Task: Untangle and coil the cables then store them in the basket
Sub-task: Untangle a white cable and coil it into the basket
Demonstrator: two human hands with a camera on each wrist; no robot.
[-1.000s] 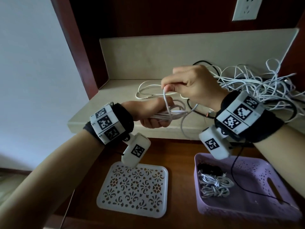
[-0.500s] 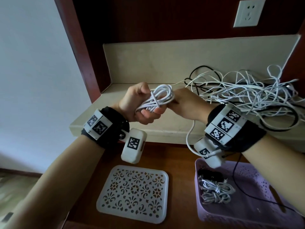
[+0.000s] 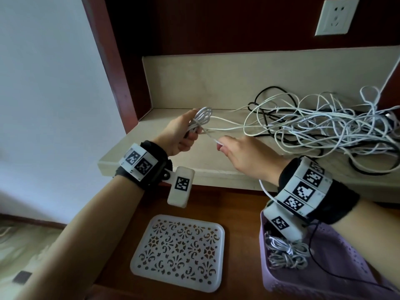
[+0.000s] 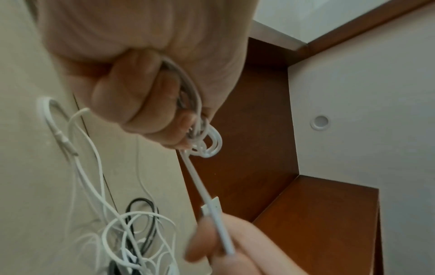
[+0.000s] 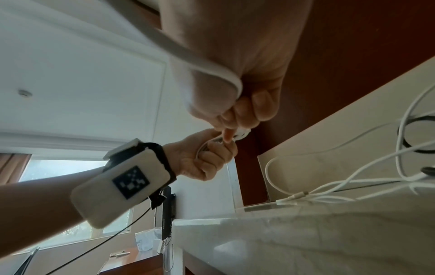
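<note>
My left hand (image 3: 180, 135) grips a white coil (image 3: 202, 118) above the worktop (image 3: 216, 169). My right hand (image 3: 244, 156) pinches the coil's loose end (image 4: 219, 219), pulled taut between them. The tangle (image 3: 324, 131) of white and black cables lies right on the worktop. The basket (image 3: 337, 284) below holds coiled cables (image 3: 285, 252), beside a white tray (image 3: 179, 252). I read no writing, though blur may hide some.

Pale stone ledge (image 3: 173, 152), dark wood panelling (image 3: 216, 24), white socket (image 3: 335, 16), perhaps a daylit window (image 5: 63, 169).
</note>
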